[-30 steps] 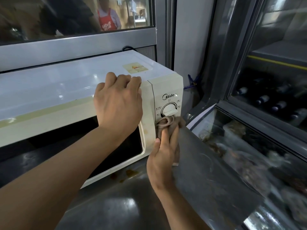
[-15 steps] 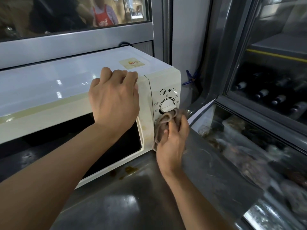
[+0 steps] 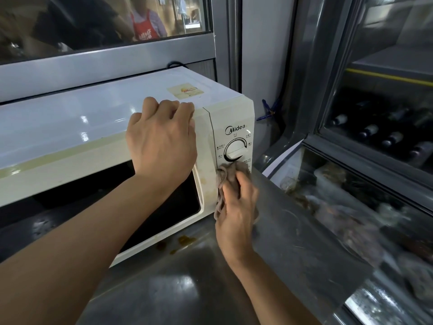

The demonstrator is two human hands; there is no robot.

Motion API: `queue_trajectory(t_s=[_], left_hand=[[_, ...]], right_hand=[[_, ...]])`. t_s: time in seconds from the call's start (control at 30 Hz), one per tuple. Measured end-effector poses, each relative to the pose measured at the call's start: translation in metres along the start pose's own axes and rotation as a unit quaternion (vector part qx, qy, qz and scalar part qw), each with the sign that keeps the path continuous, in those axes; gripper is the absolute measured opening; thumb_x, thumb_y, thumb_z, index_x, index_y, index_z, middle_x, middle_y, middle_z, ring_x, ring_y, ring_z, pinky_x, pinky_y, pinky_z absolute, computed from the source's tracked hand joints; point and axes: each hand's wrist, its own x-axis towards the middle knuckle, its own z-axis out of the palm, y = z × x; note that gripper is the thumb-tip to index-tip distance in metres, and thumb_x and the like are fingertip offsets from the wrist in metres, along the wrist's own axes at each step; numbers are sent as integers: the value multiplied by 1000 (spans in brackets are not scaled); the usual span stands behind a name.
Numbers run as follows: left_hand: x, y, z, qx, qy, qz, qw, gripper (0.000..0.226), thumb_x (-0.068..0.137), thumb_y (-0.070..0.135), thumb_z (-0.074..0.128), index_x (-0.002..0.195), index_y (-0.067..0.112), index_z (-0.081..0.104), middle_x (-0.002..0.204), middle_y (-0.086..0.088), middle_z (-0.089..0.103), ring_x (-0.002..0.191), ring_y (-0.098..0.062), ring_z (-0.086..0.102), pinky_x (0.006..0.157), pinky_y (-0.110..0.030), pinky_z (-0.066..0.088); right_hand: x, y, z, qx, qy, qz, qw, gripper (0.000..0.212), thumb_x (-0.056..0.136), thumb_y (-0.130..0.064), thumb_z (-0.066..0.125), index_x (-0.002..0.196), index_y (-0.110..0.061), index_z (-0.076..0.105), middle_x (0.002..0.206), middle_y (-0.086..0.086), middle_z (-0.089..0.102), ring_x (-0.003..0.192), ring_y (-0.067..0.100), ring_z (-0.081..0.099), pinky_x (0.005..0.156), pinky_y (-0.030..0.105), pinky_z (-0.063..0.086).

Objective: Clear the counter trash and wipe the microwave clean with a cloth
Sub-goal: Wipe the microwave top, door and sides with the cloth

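Observation:
A white Midea microwave [image 3: 98, 118] stands on a steel counter [image 3: 187, 277]. Its dark door window faces me, and the control panel with a round dial [image 3: 235, 150] is at its right end. My left hand [image 3: 161, 139] rests on the top front edge of the microwave, fingers curled over onto the top. My right hand [image 3: 236, 207] grips a bunched grey-brown cloth [image 3: 225, 174] and presses it against the lower part of the control panel, just under the dial.
Brown stains [image 3: 185, 241] lie on the counter under the microwave's front. A glass-topped freezer [image 3: 351, 207] with frozen goods sits to the right, a bottle cooler [image 3: 384, 134] behind it. A window [image 3: 105, 22] above the microwave shows people beyond.
My right hand has rubbed the cloth over the lower control panel, shifting slightly up and then down again. The left hand has stayed on the microwave's top edge.

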Motion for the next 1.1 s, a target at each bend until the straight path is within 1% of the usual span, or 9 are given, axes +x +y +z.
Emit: queue_trajectory(t_s=[0.1,0.2,0.33,0.47,0.57,0.67,0.73,0.83,1.1], left_hand=[[0,0,0,-3,-6,2,1000,28,92,20,42,108,12,63,102,-8,67,95,-33,51,69,-35,27],[0,-1,-1,-1,-4,4,1000,27,91,19,43,107,11,64,101,-9,68,94,-33,52,68,-35,28],[0,-1,-1,-4,-4,5,1000,25,91,18,44,104,10,64,97,-10,68,91,-34,52,66,-36,29],[0,-1,-1,2,-5,-4,1000,25,91,18,45,105,11,64,99,-8,68,92,-33,52,66,-35,28],[0,-1,-1,-2,-9,0,1000,26,91,19,45,108,12,64,103,-7,68,94,-33,53,68,-35,29],[1,-1,-2,-5,-14,2,1000,25,91,19,46,107,12,64,103,-7,68,94,-32,53,68,-36,31],[2,-1,-3,-10,-26,-4,1000,25,92,19,46,108,13,64,105,-6,67,96,-32,52,68,-36,32],[3,-1,-6,-18,-42,-8,999,26,92,19,48,112,13,63,110,-6,67,99,-32,52,70,-37,34],[7,-5,-12,-40,-76,-7,996,25,92,21,49,112,14,62,111,-6,66,103,-32,48,70,-35,31]], right_hand=[[0,5,-3,-19,-14,-2,1000,47,71,7,70,115,-9,65,134,13,49,113,31,50,90,46,49],[10,-4,0,-27,6,53,998,66,73,2,67,134,-11,49,145,11,37,126,30,40,101,46,38],[32,-11,2,3,51,129,990,56,73,6,62,127,-5,53,144,14,32,133,26,31,108,43,34],[5,-18,1,19,25,32,999,51,67,13,63,115,-4,63,132,18,44,122,33,44,103,44,39],[4,-18,0,53,38,-2,998,54,69,12,56,119,-7,61,131,14,43,123,33,43,102,46,38],[17,-28,-5,90,54,-10,994,55,75,-1,39,127,-7,57,126,12,43,121,31,45,99,49,42],[21,-38,-9,85,46,-8,995,52,78,5,44,128,-5,56,124,14,46,118,30,46,97,47,44],[25,-44,-16,82,22,13,996,59,71,16,59,126,-5,57,120,13,49,113,26,47,94,43,47],[63,-69,-32,113,57,-19,992,58,73,19,57,126,-5,56,120,12,46,115,24,48,100,32,44]])
